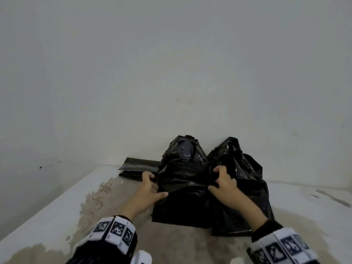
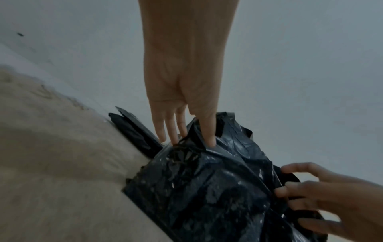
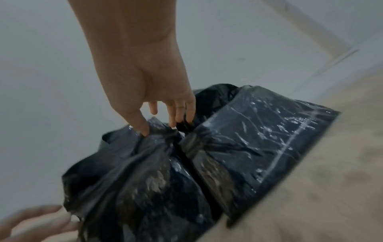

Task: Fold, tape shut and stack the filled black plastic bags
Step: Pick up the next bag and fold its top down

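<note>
Against the pale wall (image 1: 171, 73), on the stained floor (image 1: 181, 244), two filled black plastic bags sit touching side by side: the front bag (image 1: 181, 202) right before you and the second bag (image 1: 245, 180) to its right, its crumpled top standing up. Your left hand (image 1: 150, 187) pinches the front bag's left upper edge, thumb on the near side and fingers (image 2: 172, 129) reaching down behind the plastic. Your right hand (image 1: 224, 183) grips the gathered plastic at the front bag's right upper edge, where the two bags meet, thumb and fingers (image 3: 178, 113) bunching it into a tight fold. Behind the front bag a taped bundle (image 1: 185, 151) rises, a shiny clear patch on its face. Left of it, a flat folded black bag (image 1: 139, 166) lies at the foot of the wall.
</note>
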